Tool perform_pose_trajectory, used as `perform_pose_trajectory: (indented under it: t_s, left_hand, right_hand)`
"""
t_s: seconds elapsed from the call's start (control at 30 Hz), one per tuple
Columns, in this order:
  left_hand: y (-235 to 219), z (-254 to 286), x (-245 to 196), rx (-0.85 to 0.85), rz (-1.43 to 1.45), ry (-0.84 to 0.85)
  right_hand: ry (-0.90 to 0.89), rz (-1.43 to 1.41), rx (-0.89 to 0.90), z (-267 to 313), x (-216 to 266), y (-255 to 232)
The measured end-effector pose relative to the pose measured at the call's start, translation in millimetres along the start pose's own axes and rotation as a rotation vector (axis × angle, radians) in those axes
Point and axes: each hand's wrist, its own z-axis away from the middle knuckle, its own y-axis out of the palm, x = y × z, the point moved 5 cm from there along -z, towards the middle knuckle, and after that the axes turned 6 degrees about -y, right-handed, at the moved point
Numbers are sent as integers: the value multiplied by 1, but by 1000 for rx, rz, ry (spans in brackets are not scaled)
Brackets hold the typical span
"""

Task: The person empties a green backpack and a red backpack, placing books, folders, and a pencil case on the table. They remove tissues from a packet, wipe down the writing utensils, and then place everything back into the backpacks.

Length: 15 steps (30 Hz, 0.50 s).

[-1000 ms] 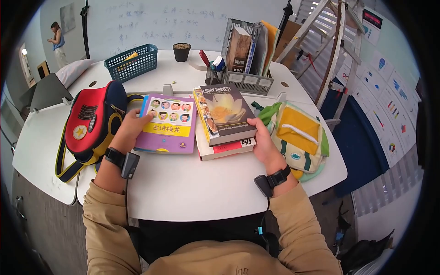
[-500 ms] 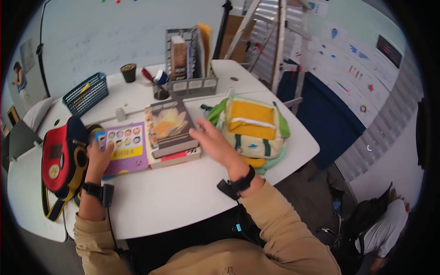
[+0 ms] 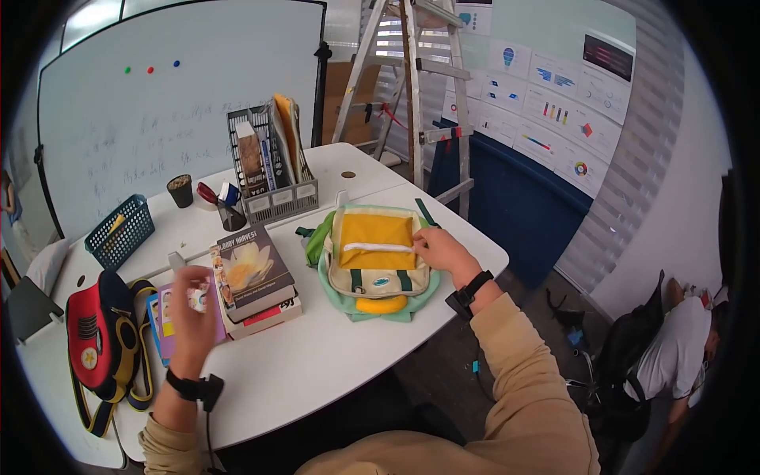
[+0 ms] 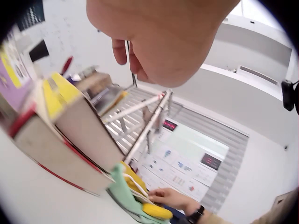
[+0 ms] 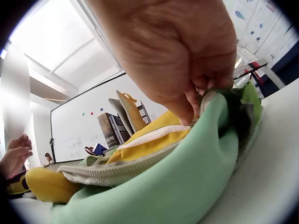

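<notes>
A mint, cream and yellow backpack (image 3: 378, 280) lies on the table. My right hand (image 3: 446, 252) is at its right side; in the right wrist view the fingers of that hand (image 5: 173, 51) are bent and pinch the bag (image 5: 187, 177) near a white zipper. My left hand (image 3: 193, 321) is raised, holding nothing, in front of a purple book (image 3: 215, 315) with a thin blue one beneath. Beside it, a dark book with a flower cover (image 3: 255, 271) lies on a thick red-and-white book (image 3: 269, 317). The left wrist view shows the left hand (image 4: 159, 37) with loosely bent fingers.
A red and navy bag (image 3: 96, 336) lies on the left. Farther back stand a teal basket (image 3: 120, 234), a small pot (image 3: 180, 192), a pen holder (image 3: 231, 215) and a grey file rack (image 3: 281, 202). A ladder (image 3: 416, 103) stands beyond the table (image 3: 340, 368).
The head view has swung right. My right hand has left the stacked books and moved onto the backpack. My left hand has let go of the purple book and lifted.
</notes>
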Motion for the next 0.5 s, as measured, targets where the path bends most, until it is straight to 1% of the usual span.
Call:
perform_pose_trajectory:
  t_s: [0.03, 0.07, 0.1, 0.13, 0.17, 0.2, 0.23, 0.27, 0.33, 0.37, 0.47, 0.5]
  left_hand:
    - [19, -3, -30, 124, 62, 51]
    - [41, -4, -55, 226, 156, 98]
    - [62, -4, -77, 308, 201, 108]
    - [86, -6, -93, 401, 241, 150]
    - [103, -10, -113, 489, 211, 143]
    - [126, -13, -126, 540, 235, 171]
    - [149, -16, -135, 563, 249, 200]
    - [173, -17, -143, 585, 265, 228]
    - [220, -19, -154, 576, 239, 261]
    - [241, -19, -160, 572, 228, 279]
    - [285, -24, -181, 458, 224, 337]
    - [294, -24, -179, 445, 227, 320]
  right_hand:
    - [15, 20, 55, 0, -1, -1]
    - [7, -27, 48, 1, -3, -2]
    - [1, -72, 40, 1, -6, -2]
    - [-6, -117, 31, 1, -8, -4]
    - [-17, -150, -12, 5, -3, -11]
    - [-27, -182, -54, 12, 10, -18]
    - [-36, -214, -94, 19, 22, -25]
    - [-49, -226, -93, 23, 31, -28]
    - [-75, -248, -92, 30, 45, -34]
    - [-69, -315, -66, 32, 49, -34]
    - [-55, -488, 28, 36, 57, -35]
    - [-56, -522, 5, 34, 54, -33]
